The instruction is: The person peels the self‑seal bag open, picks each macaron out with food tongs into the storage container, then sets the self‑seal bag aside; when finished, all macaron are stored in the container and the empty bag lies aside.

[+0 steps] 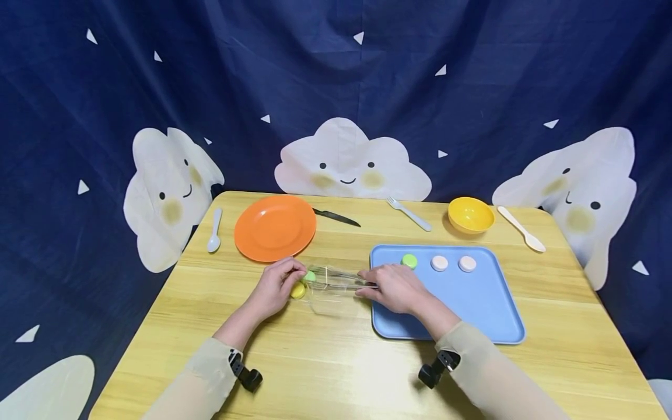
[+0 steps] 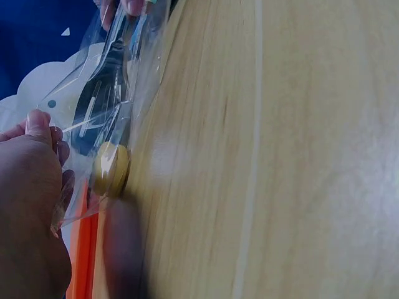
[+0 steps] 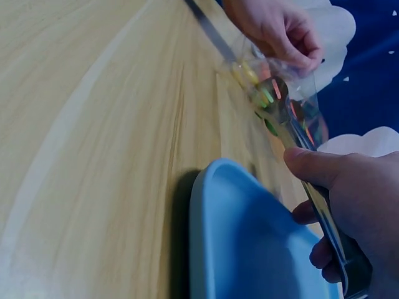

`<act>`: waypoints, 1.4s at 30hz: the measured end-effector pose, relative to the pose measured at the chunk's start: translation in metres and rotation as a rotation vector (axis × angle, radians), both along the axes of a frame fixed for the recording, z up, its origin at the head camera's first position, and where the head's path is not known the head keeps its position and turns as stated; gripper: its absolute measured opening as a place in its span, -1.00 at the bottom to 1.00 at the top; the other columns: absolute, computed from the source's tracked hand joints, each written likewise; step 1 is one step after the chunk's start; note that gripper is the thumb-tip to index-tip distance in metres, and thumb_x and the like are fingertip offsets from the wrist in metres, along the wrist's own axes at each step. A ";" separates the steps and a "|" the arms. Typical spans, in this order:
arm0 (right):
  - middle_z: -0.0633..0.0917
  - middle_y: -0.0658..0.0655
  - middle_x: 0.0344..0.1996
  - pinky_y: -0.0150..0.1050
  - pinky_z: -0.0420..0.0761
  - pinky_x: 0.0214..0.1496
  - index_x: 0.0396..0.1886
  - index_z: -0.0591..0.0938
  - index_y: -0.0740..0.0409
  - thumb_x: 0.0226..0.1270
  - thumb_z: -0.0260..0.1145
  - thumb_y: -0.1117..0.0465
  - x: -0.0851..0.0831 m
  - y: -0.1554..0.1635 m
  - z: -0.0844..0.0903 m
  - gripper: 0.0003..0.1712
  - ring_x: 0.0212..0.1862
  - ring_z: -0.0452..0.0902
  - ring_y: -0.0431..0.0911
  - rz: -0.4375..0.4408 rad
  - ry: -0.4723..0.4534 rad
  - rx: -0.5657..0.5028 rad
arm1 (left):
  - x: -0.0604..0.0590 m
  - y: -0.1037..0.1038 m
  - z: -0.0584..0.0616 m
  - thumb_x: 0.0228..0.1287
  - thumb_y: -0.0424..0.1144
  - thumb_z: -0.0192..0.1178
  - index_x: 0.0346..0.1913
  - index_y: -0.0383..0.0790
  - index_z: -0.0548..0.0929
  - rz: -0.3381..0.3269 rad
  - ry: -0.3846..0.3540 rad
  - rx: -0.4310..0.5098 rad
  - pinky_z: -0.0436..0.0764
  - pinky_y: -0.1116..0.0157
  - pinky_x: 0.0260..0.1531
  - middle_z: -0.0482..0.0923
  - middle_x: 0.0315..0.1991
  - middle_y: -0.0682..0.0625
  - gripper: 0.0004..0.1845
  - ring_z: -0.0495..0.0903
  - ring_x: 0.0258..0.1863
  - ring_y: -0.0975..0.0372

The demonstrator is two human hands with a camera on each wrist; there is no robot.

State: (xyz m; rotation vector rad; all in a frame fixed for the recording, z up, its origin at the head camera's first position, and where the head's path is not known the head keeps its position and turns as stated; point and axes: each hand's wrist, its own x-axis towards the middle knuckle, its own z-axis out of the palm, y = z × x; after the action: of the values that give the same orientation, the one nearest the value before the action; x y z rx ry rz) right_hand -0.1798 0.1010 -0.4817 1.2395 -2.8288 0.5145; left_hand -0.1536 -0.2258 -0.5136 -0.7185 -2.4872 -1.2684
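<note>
A clear bag (image 1: 331, 289) lies on the tabletop (image 1: 336, 361) between the plate (image 1: 275, 227) and the tray (image 1: 472, 303), stretched between both hands. Inside it, at its left end, sit a yellow cap (image 1: 298, 290) and a green cap (image 1: 310, 276). The tray holds a second green cap (image 1: 409, 261) and two white caps (image 1: 440, 263) in a row along its far edge.

The left hand (image 1: 275, 287) pinches the bag's left end between thumb and fingers, just beside the yellow cap. The right hand (image 1: 396, 287) pinches the bag's right end over the tray's left rim, fingers curled.

The bowl (image 1: 471, 214) shows no contents. The bag's outline is faint from the head view, and its opening cannot be made out.
</note>
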 end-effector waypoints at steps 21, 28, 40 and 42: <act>0.51 -0.20 -0.52 -0.27 0.34 -0.55 -0.33 0.56 -0.13 0.49 0.43 -0.11 0.015 0.032 0.022 -0.71 -0.54 0.38 -0.25 0.030 0.026 0.003 | 0.002 -0.001 0.002 0.52 -0.33 0.29 -0.10 -0.19 0.73 0.060 -0.006 -0.043 0.67 0.18 -0.14 0.72 -0.17 -0.01 -0.95 0.67 -0.17 0.21; 0.51 -0.26 -0.51 -0.26 0.34 -0.56 -0.26 0.65 -0.14 0.44 0.48 -0.11 0.022 0.061 0.034 -0.77 -0.51 0.40 -0.26 -0.019 0.066 0.022 | 0.003 -0.005 0.002 0.49 -0.37 0.31 -0.10 -0.20 0.74 0.065 0.003 -0.044 0.68 0.18 -0.15 0.73 -0.18 0.01 -0.95 0.67 -0.20 0.23; 0.77 -0.21 -0.29 -0.19 0.55 -0.42 0.04 0.82 0.00 0.39 0.52 -0.09 0.045 0.126 0.046 -0.63 -0.37 0.65 -0.22 -0.142 0.083 -0.004 | 0.003 -0.005 -0.003 0.47 -0.40 0.32 -0.11 -0.20 0.74 0.062 0.039 -0.062 0.66 0.20 -0.17 0.72 -0.20 0.05 -0.94 0.66 -0.21 0.22; 0.74 -0.25 -0.34 -0.17 0.55 -0.42 0.02 0.82 -0.03 0.37 0.53 -0.10 0.050 0.139 0.047 -0.64 -0.36 0.67 -0.21 -0.168 0.107 0.004 | 0.003 -0.005 -0.003 0.48 -0.40 0.32 -0.10 -0.20 0.74 0.063 0.034 -0.061 0.66 0.20 -0.17 0.72 -0.19 0.06 -0.94 0.66 -0.20 0.23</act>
State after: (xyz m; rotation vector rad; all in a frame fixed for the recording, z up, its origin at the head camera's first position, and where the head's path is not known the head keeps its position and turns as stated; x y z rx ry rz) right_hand -0.1303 0.2396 -0.4343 0.9853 -2.8104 0.4224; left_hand -0.1510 -0.2303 -0.5166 -0.6646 -2.5103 -1.1532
